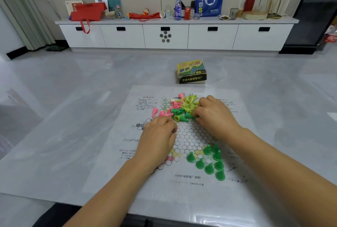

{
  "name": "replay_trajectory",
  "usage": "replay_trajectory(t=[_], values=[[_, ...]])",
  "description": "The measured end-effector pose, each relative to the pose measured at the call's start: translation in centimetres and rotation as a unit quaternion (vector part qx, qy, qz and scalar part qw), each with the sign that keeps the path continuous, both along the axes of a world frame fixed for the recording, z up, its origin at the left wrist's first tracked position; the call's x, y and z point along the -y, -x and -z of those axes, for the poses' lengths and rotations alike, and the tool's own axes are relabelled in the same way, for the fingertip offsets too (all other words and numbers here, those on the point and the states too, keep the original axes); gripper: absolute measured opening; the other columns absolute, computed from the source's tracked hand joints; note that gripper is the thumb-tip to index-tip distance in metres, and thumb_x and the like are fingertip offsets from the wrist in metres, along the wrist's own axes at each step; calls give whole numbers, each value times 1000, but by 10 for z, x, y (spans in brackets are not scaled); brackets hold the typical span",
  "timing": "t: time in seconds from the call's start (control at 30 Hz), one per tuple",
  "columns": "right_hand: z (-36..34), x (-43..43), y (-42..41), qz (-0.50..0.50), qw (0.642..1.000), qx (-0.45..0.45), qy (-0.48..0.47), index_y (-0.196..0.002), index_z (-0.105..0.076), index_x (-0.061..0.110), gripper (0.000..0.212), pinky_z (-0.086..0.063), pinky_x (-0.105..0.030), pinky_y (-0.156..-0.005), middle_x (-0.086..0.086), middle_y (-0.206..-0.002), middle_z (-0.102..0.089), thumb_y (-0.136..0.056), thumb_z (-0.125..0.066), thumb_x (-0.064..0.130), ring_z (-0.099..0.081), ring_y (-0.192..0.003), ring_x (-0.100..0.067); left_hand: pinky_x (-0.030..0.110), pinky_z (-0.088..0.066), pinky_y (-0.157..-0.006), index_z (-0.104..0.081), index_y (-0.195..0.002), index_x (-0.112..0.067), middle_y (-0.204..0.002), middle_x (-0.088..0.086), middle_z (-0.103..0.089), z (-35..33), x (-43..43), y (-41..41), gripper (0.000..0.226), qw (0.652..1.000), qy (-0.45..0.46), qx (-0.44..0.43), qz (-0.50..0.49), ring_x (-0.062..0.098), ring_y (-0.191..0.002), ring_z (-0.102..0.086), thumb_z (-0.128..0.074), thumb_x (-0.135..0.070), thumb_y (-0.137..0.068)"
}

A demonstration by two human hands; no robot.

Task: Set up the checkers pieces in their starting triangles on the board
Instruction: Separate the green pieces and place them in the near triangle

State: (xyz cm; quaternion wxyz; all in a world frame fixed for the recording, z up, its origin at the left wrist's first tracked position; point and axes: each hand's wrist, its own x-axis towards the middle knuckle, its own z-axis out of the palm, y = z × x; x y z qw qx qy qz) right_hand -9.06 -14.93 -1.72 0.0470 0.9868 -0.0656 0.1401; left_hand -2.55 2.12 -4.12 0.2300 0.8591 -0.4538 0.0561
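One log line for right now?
left hand: curled over board, grasp unclear | right hand: fingers in mixed pile | dark green pieces: several upright, near-right triangle

Far side clogged by pile [182, 109]; board [191, 135] ctr free.

- Yellow-and-green cardboard box [191, 71] on the desk: the number "45" stands at the lower right of its top face. The black band along its front carries white Chinese characters beginning "天津市" and ending "塑料厂".
- Blue shopping bag with white handles [209, 2] on the white cabinet: large letters "TBS" run vertically down its left side, "TB" in white and "S" in yellow. The smaller white print at its centre is too small to read.
- White card [100, 0] leaning on the wall: one black character, "杭".
- Printed paper board sheet [187, 181]: text blocks and a bottom Latin line, all blurred, not legible.
- Blue-labelled clear plastic bottle [178, 9]: white label characters, not legible.
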Motion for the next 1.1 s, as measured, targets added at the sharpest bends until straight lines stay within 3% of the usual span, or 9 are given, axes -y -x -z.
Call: replay_trajectory(t=[0.1, 0.17, 0.27, 0.37, 0.53, 0.57, 0.67, 0.93, 1.1], values=[[-4, 2, 10, -11, 999, 21, -46, -99, -64, 12, 18, -36, -32, -83, -4, -101, -58, -88, -50, 17, -48, -99, -23, 31, -33, -99, -58, -107, -17, -122, -5, -53, 0, -1, 1, 20, 1000, -4, -5, 0, 15, -116, -43, -50, -24, -90], [-12, 2, 26, 6, 981, 89, -172, -92, -65, 14, 11, -40, -23, -79, -1, -92, -61, -85, -56, 16, -52, -89, -17, 31, -32, -100, -58, -108, -16, -124, -4, -52, -1, -2, 1, 21, 1000, -2, -10, 1, 15, -117, -43, -51, -24, -90], [-24, -8, 59, 14, 910, 134, -393, -92, -64, 24, 17, -39, -7, -67, 9, -78, -60, -82, -60, 10, -53, -71, -2, 30, -31, -99, -58, -109, -16, -125, -4, -52, -1, -3, 3, 22, 1000, -3, -12, -3, 16, -117, -43, -51, -23, -90], [-25, -22, 89, 1, 859, 133, -495, -85, -68, 28, 23, -42, -5, -69, 8, -79, -67, -80, -64, 6, -57, -74, 0, 30, -30, -99, -58, -110, -15, -124, -3, -52, -1, -3, 5, 22, 1000, -2, -13, -7, 16, -117, -42, -51, -22, -90], [-19, -31, 98, -26, 891, 97, -443, -75, -66, 31, 14, -40, -5, -78, 18, -88, -66, -76, -70, 18, -60, -85, 1, 27, -29, -95, -59, -106, -15, -123, -4, -53, -2, -4, 7, 20, 1000, -2, -9, -11, 16, -115, -43, -50, -22, -90], [-17, -30, 97, -26, 908, 87, -410, -75, -65, 34, 5, -39, -9, -82, 19, -87, -66, -74, -68, 30, -59, -87, 1, 27, -29, -95, -59, -105, -15, -123, -4, -53, -2, -4, 7, 19, 1000, -3, -11, -12, 16, -115, -43, -50, -22, -90], [-6, -26, 97, -23, 944, 54, -326, -83, -63, 39, 18, -31, -25, -89, 25, -89, -59, -68, -60, 49, -53, -94, -5, 28, -30, -96, -60, -104, -14, -123, -3, -53, -3, -5, 8, 18, 1000, -3, -10, -11, 16, -116, -43, -51, -21, -90], [-4, -28, 93, 3, 948, 26, -316, -79, -71, 33, 9, -26, -24, -81, 14, -84, -54, -72, -74, 28, -43, -89, -3, 30, -31, -95, -61, -102, -15, -121, -3, -54, -2, -4, 7, 18, 1000, -5, -8, -14, 18, -115, -45, -52, -21, -89], [-11, -32, 92, 15, 931, -8, -364, -70, -57, 46, 24, -35, -30, -88, 15, -84, -52, -74, -71, 27, -44, -93, -9, 28, -30, -94, -60, -104, -16, -121, -4, -54, -1, -4, 7, 19, 1000, -7, -2, -12, 16, -114, -44, -50, -23, -90]])
